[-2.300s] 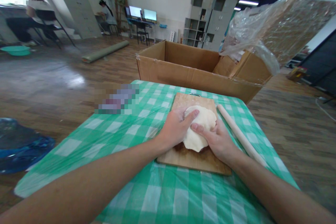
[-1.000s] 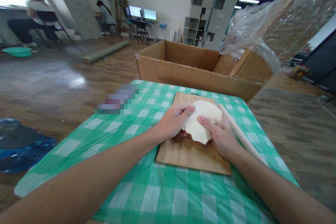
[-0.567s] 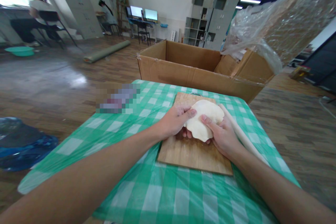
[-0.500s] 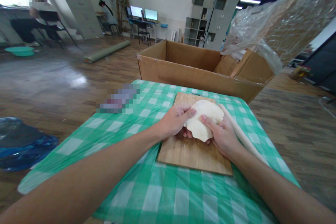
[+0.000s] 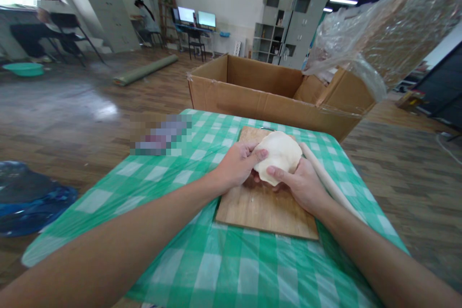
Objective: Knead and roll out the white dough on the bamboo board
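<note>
A flat, pale sheet of dough (image 5: 280, 154) with an uneven edge is held up between both hands. My left hand (image 5: 241, 163) pinches its left side, thumb on top and fingers partly hidden beneath. On the lower right, my right hand (image 5: 305, 183) grips it the same way, its thumb lying across the dough's face. Below is a wooden cutting board (image 5: 267, 211) with a metal handle at its far end. A long pale rolling pin (image 5: 330, 180) lies along the board's right side.
A green-and-white checked cloth (image 5: 202, 260) covers the table. Past its far edge stands a large open cardboard box (image 5: 267, 98) with plastic wrap (image 5: 346, 43). A blurred-out item (image 5: 162, 135) lies at the table's left. A clear blue water jug (image 5: 32, 202) is on the floor.
The dough has turned a little in my hands and shifted slightly up and left. My right thumb has slid left over it, while my left hand has hardly moved.
</note>
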Action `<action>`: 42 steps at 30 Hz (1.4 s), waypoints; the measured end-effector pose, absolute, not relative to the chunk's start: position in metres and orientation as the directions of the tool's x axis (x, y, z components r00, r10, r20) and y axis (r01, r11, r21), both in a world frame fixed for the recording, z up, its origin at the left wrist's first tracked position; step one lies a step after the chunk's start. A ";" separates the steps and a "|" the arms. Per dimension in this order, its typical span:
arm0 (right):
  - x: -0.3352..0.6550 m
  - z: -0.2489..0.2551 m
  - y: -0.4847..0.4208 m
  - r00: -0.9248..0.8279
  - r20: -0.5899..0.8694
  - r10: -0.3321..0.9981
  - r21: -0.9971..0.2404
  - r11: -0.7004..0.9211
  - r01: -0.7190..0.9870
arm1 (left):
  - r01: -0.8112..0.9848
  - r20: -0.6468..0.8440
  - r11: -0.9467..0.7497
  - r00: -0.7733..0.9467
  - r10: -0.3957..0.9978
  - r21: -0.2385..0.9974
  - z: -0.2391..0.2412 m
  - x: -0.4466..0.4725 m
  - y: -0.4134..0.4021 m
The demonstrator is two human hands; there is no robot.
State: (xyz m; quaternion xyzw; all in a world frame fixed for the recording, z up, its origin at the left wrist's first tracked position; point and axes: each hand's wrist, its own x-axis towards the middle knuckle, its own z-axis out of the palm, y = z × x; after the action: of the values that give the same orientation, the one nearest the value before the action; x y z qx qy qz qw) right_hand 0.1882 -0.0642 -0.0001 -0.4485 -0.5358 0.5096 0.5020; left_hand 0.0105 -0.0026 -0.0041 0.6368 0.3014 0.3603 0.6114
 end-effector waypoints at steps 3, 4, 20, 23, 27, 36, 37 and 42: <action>0.189 0.002 -0.065 -0.091 0.076 0.993 -0.996 0.072 -0.045 | -0.055 0.088 -0.070 0.544 0.834 0.996 -0.004 0.010 0.000; 0.189 0.002 -0.066 -0.084 0.086 0.993 -0.995 0.081 -0.059 | -0.041 0.072 -0.059 0.558 0.827 0.997 -0.004 0.009 0.001; 0.191 -0.003 -0.065 -0.039 0.051 0.998 -0.979 0.058 0.197 | -0.171 0.173 -0.073 0.703 0.690 0.983 0.000 0.012 -0.006; 0.190 -0.003 -0.066 -0.070 0.046 0.996 -0.986 0.057 0.159 | -0.176 0.178 -0.077 0.692 0.699 0.981 -0.002 0.011 -0.006; 0.189 -0.001 -0.068 -0.010 0.010 1.000 -0.996 0.011 0.084 | -0.169 0.149 -0.037 0.723 0.675 0.985 -0.003 0.008 -0.005; 0.192 -0.002 -0.069 -0.083 0.068 0.994 -0.991 0.077 0.107 | -0.153 0.029 0.128 0.744 0.668 0.980 0.005 0.007 -0.002; 0.192 -0.002 -0.069 -0.079 0.071 0.994 -0.991 0.079 0.107 | -0.155 0.018 0.139 0.727 0.687 0.978 0.004 0.007 -0.001; 0.193 -0.001 -0.069 -0.074 0.066 0.995 -0.992 0.074 0.106 | -0.164 0.082 0.029 0.627 0.775 0.986 -0.001 0.007 0.002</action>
State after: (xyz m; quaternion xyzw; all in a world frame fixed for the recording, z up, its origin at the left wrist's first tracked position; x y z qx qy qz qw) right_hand 0.1933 -0.0687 -0.0013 -0.4907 -0.5608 0.4715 0.4715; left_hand 0.0073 0.0022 -0.0006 0.6025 0.2533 0.3497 0.6712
